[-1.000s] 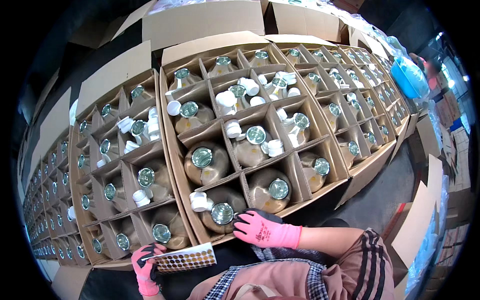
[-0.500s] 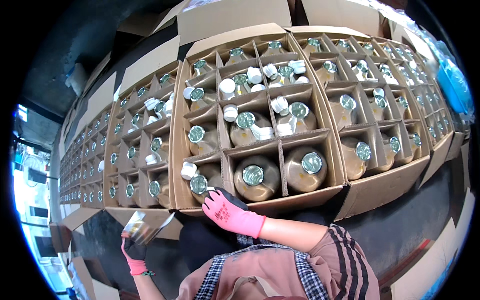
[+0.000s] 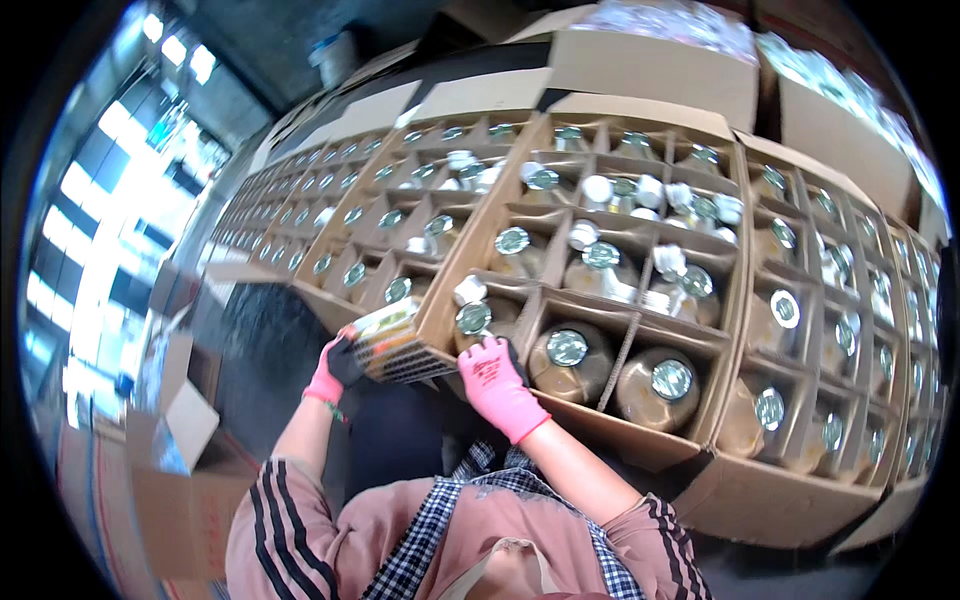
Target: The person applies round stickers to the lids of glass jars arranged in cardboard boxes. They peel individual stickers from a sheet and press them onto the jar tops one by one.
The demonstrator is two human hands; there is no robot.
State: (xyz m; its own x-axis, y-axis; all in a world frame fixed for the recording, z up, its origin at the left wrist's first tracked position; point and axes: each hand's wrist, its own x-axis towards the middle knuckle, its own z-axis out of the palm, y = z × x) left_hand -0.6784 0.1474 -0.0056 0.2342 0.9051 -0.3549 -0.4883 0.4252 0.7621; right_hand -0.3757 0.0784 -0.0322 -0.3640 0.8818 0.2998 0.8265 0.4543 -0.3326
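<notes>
The left hand (image 3: pixel 335 370) clamps a patterned sheet (image 3: pixel 390 345) at the near left corner of the carton (image 3: pixel 620 432), its long axis pointing carton-ward. Over the carton's near rim bends the right hand (image 3: pixel 497 385), grip unclear, beside a mouth-up bottle (image 3: pixel 474 318).

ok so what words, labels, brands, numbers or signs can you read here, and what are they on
Nothing is legible.
Glove on the right hand: dark print, too small and blurred.
Sheets in the left hand: coloured patches, too blurred.
Lower-left carton: reddish marks, too faint.
</notes>
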